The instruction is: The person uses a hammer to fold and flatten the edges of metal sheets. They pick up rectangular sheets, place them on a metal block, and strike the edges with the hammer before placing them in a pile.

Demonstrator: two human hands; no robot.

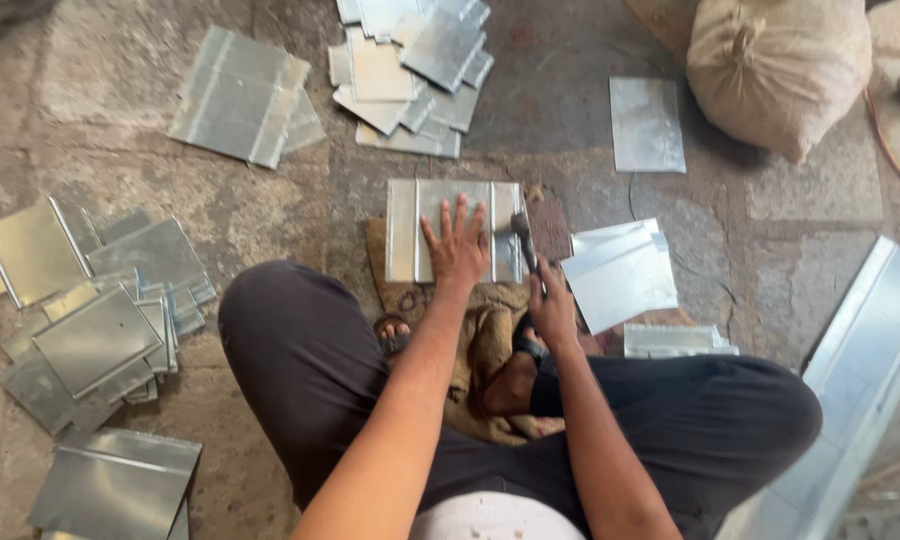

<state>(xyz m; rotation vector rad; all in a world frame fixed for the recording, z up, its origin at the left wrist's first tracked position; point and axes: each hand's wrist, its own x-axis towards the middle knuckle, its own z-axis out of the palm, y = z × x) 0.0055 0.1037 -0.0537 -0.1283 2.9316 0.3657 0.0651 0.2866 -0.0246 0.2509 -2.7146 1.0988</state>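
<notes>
shiny metal sheet (455,230), rough sackcloth (485,340)

My left hand (457,246) lies flat, palm down, fingers spread and pointing to the far side, arm stretched nearly straight from near centre. My right hand (550,305) sits just right of it and nearer, curled into a closed grip, knuckles up, wrist slightly bent, forearm running up from the near right. Both forearms bare. I'm seated on the floor, knees spread wide left and right in dark trousers, one bare foot (394,330) showing between the legs, toes pointing far.
</notes>
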